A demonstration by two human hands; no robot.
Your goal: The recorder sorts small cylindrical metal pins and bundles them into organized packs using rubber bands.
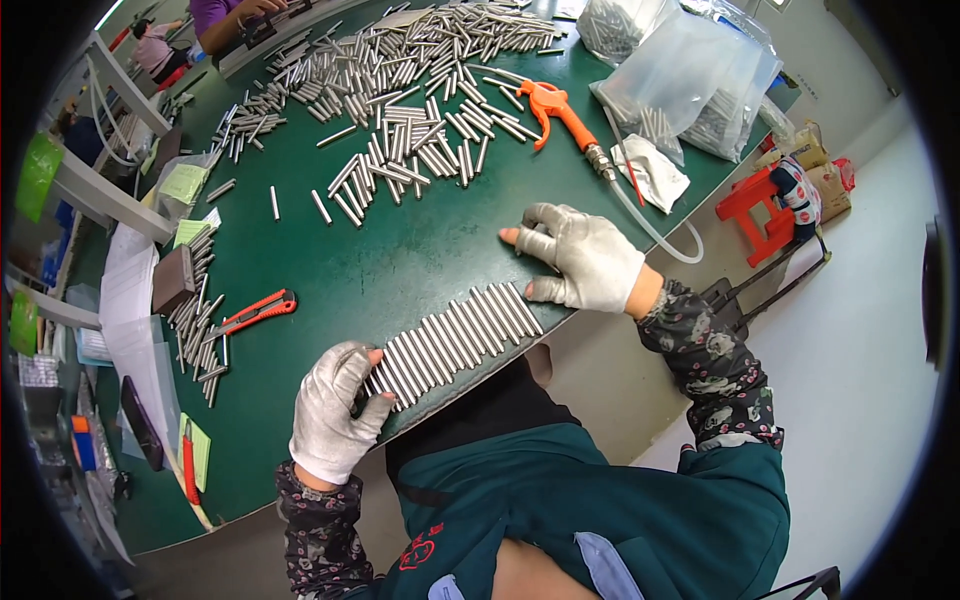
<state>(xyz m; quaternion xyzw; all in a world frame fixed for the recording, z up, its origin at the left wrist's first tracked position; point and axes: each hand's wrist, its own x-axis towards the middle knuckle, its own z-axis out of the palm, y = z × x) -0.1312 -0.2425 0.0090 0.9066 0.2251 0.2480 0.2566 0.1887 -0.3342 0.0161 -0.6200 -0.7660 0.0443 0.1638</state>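
Observation:
Slim metal rods (456, 340) lie side by side in a slanting row along the table's near edge. My left hand (333, 410), in a white glove with bare thumb and fingertip showing, rests at the row's left end. Its thumb and finger are apart and touch the outermost rods. At the right end is my right hand (588, 258), gloved the same way. Its fingers are spread, the thumb close beside the last rod, and nothing is in its grasp.
A large heap of loose rods (400, 60) covers the far part of the green table (440, 240). An orange air gun (560, 115) with a hose lies near clear bags (690, 80) of rods. At left are an orange utility knife (255, 312) and a brown block (174, 280). Another person's arm (225, 25) reaches in from behind.

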